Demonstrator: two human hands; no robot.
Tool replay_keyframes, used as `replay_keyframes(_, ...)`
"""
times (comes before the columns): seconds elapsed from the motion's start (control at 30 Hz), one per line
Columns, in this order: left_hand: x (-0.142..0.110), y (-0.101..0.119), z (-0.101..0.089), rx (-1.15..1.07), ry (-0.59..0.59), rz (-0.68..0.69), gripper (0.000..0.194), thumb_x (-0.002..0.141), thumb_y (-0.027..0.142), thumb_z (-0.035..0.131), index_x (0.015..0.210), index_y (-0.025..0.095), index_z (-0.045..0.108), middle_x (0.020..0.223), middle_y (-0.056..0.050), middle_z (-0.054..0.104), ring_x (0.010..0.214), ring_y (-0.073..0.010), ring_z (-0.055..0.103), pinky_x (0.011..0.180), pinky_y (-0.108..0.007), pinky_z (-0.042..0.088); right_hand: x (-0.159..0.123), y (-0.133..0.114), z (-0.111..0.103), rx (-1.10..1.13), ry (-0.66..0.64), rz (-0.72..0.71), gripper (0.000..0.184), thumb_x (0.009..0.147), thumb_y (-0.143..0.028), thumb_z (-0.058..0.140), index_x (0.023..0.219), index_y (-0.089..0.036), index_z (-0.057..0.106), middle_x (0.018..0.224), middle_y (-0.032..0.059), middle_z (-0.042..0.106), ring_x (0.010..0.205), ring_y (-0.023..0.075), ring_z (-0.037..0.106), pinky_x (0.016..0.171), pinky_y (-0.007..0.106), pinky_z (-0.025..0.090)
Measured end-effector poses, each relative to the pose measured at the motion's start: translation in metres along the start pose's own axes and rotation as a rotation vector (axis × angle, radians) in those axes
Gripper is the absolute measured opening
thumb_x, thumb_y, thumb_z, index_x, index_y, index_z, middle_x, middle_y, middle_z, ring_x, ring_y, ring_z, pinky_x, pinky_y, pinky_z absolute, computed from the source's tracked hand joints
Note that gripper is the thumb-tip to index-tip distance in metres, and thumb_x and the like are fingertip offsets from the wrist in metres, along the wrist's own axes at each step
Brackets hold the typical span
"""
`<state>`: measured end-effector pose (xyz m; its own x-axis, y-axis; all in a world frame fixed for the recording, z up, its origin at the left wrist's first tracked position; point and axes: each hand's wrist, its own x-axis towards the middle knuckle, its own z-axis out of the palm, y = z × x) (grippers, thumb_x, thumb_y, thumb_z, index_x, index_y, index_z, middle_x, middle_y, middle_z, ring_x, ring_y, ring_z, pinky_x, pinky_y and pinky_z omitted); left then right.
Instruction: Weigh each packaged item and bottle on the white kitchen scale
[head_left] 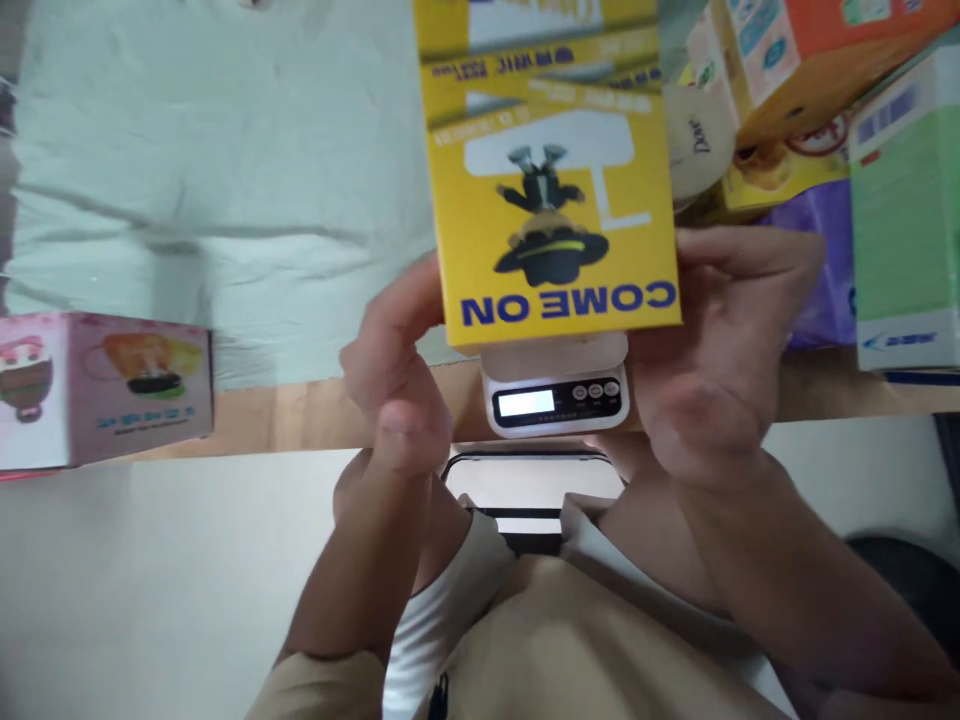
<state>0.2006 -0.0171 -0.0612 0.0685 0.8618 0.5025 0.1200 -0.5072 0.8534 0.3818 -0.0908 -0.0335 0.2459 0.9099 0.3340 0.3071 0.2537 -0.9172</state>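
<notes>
Scale (pixel 559 412) sits right at the table edge (pixel 281 415), boxes (pixel 907 230) kinda crowd the right, cloth (pixel 262 150) stretches left; yellow box (pixel 555 225) is up in the air, pinched between left hand (pixel 401 375) and right hand (pixel 712 360).

Soft, slightly dim indoor light. The scale's display (pixel 525 403) glares white, washed out. A faint shadow darkens the cloth (pixel 262 150) behind the pink box (pixel 135 390). The right hand (pixel 712 350) is softly blurred; large lettering on the yellow box (pixel 555 190) is crisper.
</notes>
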Motion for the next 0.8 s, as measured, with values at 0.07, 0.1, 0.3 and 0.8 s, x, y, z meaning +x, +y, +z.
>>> replay_keyframes(0.07,-0.008,-0.002,-0.002,0.011,-0.037,0.026,0.063,0.095,0.081,0.036,0.125,0.039,0.072,0.101,-0.003,0.080,0.104,-0.0294,0.080,0.080,-0.045,0.068,-0.001,0.007,-0.002,0.130,0.075,-0.096,0.050,0.090,-0.068,0.061,0.126,-0.034,0.057,0.129,0.0070,0.062,0.125,0.0257,0.068,0.113,0.049,0.061)
replay_keyframes(0.1,-0.012,-0.004,-0.002,0.011,-0.043,0.043,0.062,0.096,0.079,0.035,0.125,0.039,0.073,0.101,-0.003,0.081,0.099,-0.0284,0.081,0.074,-0.044,0.068,-0.001,0.010,-0.003,0.145,0.103,-0.112,0.048,0.088,-0.067,0.064,0.122,-0.033,0.060,0.123,0.0073,0.064,0.120,0.0265,0.068,0.109,0.049,0.062)
replay_keyframes(0.3,-0.016,-0.008,-0.007,0.100,-0.053,0.239,0.058,0.105,0.062,0.036,0.117,0.030,0.082,0.091,-0.004,0.083,0.072,-0.0202,0.077,0.057,-0.033,0.060,-0.002,0.014,-0.016,0.027,0.095,-0.009,0.051,0.083,-0.073,0.066,0.112,-0.031,0.063,0.117,0.0107,0.060,0.109,0.0292,0.069,0.085,0.048,0.065)
replay_keyframes(0.8,0.009,-0.026,0.001,0.012,0.182,-0.084,0.057,0.092,0.034,0.075,0.069,0.023,0.025,0.063,0.006,0.020,0.050,-0.0065,0.017,0.049,-0.031,0.016,0.008,0.030,-0.009,-0.049,0.415,-0.239,0.053,0.093,-0.079,0.049,0.094,-0.027,0.062,0.084,0.0050,0.047,0.079,0.0207,0.058,0.064,0.036,0.044)
